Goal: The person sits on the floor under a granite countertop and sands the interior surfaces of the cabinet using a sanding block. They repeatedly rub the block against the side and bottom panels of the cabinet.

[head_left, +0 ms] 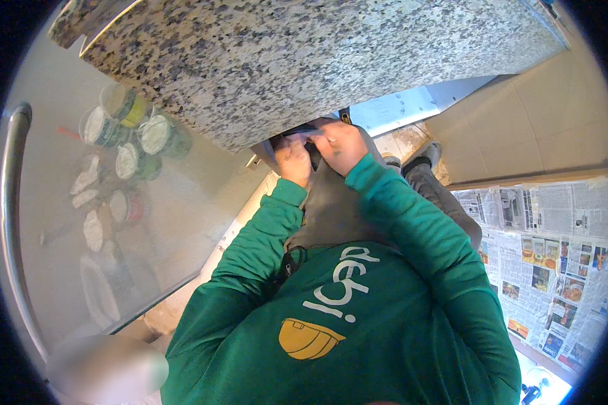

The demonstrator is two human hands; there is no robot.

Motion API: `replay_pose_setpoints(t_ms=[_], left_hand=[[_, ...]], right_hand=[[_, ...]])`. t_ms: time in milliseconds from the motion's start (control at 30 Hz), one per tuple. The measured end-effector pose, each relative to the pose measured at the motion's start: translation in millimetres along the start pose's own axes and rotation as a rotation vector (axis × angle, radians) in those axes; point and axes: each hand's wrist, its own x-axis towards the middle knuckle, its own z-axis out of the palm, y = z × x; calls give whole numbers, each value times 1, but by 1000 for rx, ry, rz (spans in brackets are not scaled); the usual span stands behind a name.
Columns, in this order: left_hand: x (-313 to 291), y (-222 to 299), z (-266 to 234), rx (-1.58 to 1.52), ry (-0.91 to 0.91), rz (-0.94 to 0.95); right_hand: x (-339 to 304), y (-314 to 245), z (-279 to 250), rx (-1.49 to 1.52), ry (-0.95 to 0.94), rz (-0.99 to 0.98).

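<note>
I see a black fisheye rim. The speckled slab [331, 64] brightens rightward; glare burns near right, blur clouds near left.

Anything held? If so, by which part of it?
Can't tell: the left hand and right hand are close together by the granite slab, but anything between them is too unclear.

Newspaper [550, 270] (partly in colour), metal handle [9, 196]

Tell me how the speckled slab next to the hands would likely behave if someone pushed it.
The slab would probably feel stiff, since its broad face shows no ripple or fold. It is likely heavy and hard to shift, given its large, stone-like surface. What supports it is unclear, so tipping can't be judged.
</note>
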Motion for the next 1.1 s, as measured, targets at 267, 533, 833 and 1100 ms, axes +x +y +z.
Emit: replay_pose_setpoints(t_ms=[267,533,833,1100], left_hand=[[1,-17,-16,448,126,144],[3,2,5,456,-101,103],[9,-21,17,35,-48,-18],[2,-55,-4,446,-32,129]], right_hand=[[4,-18,10,103,6,-152],[0,2,-16,-53,10,-136],[-2,7,-6,-64,-36,-124],[-1,-3,12,-173,-76,-277]])
